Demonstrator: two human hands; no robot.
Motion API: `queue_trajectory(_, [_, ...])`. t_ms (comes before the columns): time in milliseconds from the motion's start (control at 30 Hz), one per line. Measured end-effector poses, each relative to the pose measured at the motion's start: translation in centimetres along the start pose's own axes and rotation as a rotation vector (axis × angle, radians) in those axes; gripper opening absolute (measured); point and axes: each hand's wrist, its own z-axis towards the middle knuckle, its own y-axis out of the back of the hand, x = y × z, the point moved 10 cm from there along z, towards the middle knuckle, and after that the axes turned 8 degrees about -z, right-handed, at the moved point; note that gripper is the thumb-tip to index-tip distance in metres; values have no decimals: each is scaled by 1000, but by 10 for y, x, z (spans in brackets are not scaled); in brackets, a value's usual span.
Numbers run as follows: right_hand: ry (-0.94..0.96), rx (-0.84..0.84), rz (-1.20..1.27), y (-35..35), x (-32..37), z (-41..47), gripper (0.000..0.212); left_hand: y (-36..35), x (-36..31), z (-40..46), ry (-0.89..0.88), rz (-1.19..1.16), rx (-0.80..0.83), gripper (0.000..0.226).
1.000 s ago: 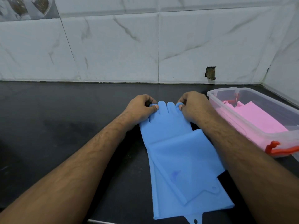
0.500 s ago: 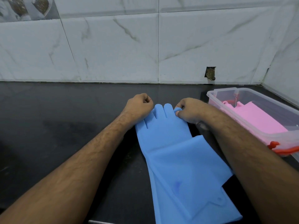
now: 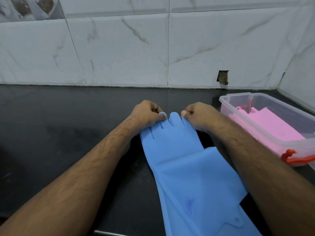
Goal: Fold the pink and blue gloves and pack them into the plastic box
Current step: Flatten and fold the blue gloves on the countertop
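The blue gloves (image 3: 185, 167) lie stacked flat on the black counter, fingers pointing away from me, with one cuff angled out to the right. My left hand (image 3: 146, 113) pinches the fingertips on the left side. My right hand (image 3: 197, 114) pinches the fingertips on the right side. The clear plastic box (image 3: 226, 97) with red clasps stands at the right. Folded pink gloves (image 3: 274, 126) lie inside it.
The black counter (image 3: 59, 133) runs to a white marble-tiled wall (image 3: 119, 57) at the back and right. A small hole (image 3: 223, 77) is broken in the tile behind the box. A metal edge shows at the counter's near rim.
The blue gloves have slid toward me and their near end has left the frame. Both hands have shifted their pinch on the fingertips; my hands sit a little further apart.
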Motion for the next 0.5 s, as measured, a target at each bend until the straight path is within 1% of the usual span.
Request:
queue_trajectory(100, [47, -34, -50, -2, 5, 0, 26, 1, 3, 2, 16, 29, -8, 19])
queue_trajectory(200, [126, -95, -22, 3, 14, 1, 30, 2, 2, 2, 18, 42, -16, 24])
queue_trajectory(300, [114, -44, -21, -6, 13, 5, 28, 2, 4, 1, 52, 14, -14, 33])
queue_trajectory(367, [105, -24, -26, -11, 11, 7, 23, 4, 5, 0, 66, 9, -8, 35])
queue_trajectory(500, [133, -71, 67, -3, 14, 4, 19, 2, 8, -2, 86, -84, 73, 31])
